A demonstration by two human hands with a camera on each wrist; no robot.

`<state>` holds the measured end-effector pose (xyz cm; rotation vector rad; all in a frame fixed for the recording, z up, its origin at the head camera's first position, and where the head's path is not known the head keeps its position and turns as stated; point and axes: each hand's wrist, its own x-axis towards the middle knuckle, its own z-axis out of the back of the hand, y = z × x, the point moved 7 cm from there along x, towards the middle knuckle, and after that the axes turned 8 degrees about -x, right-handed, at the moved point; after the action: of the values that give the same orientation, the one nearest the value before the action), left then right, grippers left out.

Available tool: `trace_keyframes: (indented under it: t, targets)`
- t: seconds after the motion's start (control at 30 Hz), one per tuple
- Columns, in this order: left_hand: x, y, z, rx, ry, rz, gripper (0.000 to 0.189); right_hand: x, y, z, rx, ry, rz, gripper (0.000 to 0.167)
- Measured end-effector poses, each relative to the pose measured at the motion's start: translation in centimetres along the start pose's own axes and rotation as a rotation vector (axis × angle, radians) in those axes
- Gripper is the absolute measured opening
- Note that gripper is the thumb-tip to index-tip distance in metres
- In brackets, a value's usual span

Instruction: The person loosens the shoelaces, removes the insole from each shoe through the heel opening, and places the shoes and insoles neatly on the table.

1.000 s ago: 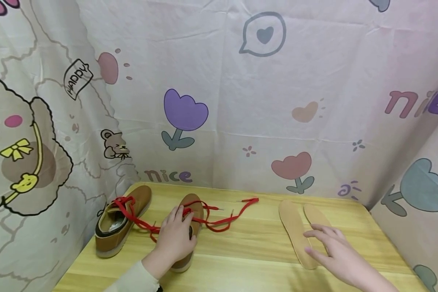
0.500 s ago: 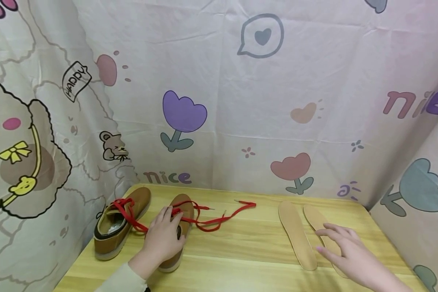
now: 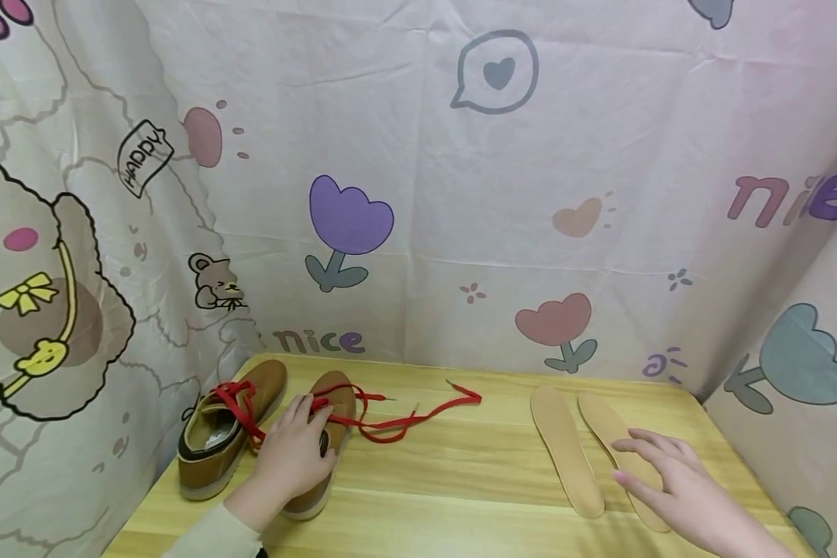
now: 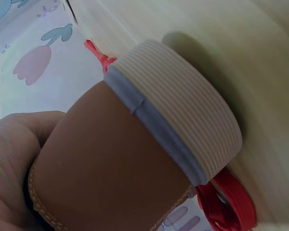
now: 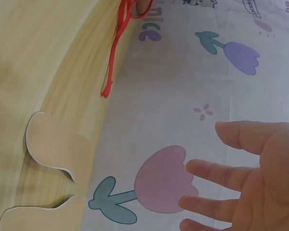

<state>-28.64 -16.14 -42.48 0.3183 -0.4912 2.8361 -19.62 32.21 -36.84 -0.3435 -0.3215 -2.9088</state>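
Observation:
My left hand grips a brown shoe with red laces from above, covering its middle; the left wrist view shows its heel and ribbed pale sole. Its laces trail right across the table. The matching shoe stands to the left, its opening facing me. On the right lie two tan insoles, side by side. Over the right-hand insole my right hand hovers with fingers spread and nothing in them.
The wood-grain table reaches back to a printed cloth hanging behind it. More cloth hangs along the left and right sides. The stretch of table between shoes and insoles shows bare wood.
My left hand has slid the gripped shoe left, closer to its mate, and the laces have dragged after it. My right hand has drifted slightly right over the insoles.

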Motion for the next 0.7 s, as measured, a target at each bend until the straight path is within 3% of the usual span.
trace_keyframes:
  t: [0.47,0.7]
  targets:
    - [-0.3,2.0,0.9,0.016,-0.012,-0.015,0.062,-0.4,-0.6,0.7,-0.015,-0.012,-0.001,0.037]
    - [0.0,2.5,1.0,-0.028,-0.010,-0.076,0.062,-0.4,-0.6,0.9,-0.029,-0.008,0.001,0.038]
